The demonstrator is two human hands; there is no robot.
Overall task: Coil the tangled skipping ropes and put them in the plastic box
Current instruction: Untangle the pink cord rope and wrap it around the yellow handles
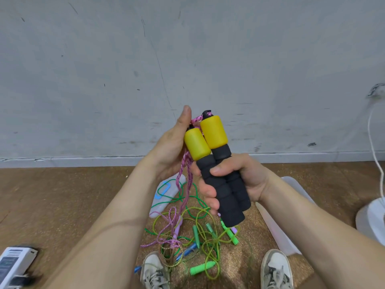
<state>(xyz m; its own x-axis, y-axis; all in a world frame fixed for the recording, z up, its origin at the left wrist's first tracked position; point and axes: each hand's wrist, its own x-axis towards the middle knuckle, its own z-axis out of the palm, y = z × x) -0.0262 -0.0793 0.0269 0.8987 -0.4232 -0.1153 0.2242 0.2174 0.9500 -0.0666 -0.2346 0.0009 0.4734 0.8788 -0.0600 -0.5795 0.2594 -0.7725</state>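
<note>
By the shoes [155, 272] green and blue ropes [200, 236] lie tangled on the floor, none coiled. Above, the right hand [233, 184] has its fingers wrapped round both handles [210, 142] of the pink rope [183, 176], which trails into that heap. The left hand [170, 142] cups it; its fingers are hidden, grip unclear. No rope shows in the box [279, 215], so nearly everything seems left to do
</note>
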